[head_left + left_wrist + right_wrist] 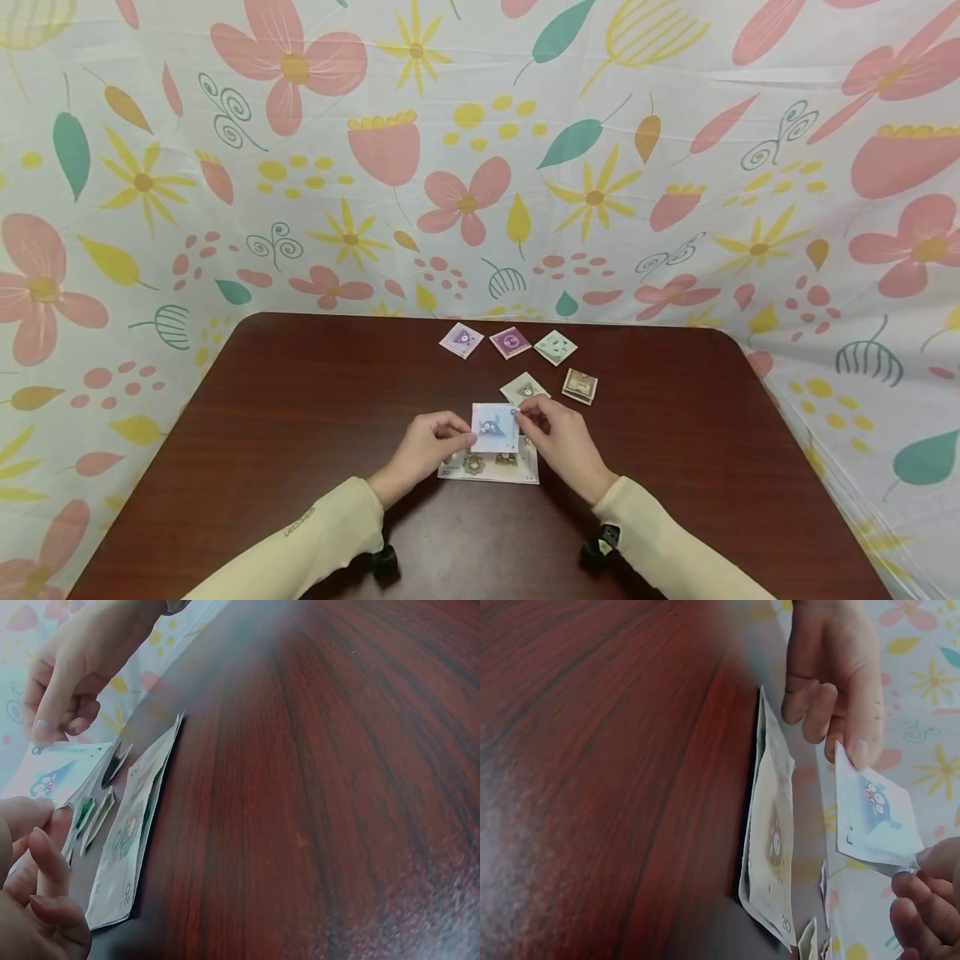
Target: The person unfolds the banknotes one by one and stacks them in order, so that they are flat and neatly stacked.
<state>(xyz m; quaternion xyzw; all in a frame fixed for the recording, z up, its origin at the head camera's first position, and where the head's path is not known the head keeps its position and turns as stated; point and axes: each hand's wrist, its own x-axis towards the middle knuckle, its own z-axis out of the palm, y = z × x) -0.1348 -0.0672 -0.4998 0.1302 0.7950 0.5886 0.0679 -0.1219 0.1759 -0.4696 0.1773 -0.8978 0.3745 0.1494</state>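
Note:
Both hands hold a folded play banknote [493, 427], a pale square with a blue cartoon figure, raised above the table. My left hand [422, 450] pinches its left edge between thumb and fingers. At its upper right corner, my right hand [567, 440] pinches it the same way. Beneath it lies a longer cream play banknote [487, 472] with brown cartoon figures, partly covered by the square. The left wrist view shows this long note [131, 832] as stacked or folded layers, slightly apart at the edge. A cream folded note [522, 388] lies just beyond the hands.
Farther back are a lilac folded note [461, 340], a purple one [510, 342] and a green one [556, 347]. A brown folded note [580, 386] sits right of the cream one. The dark wooden table [285, 400] backs onto a flowered cloth [465, 275].

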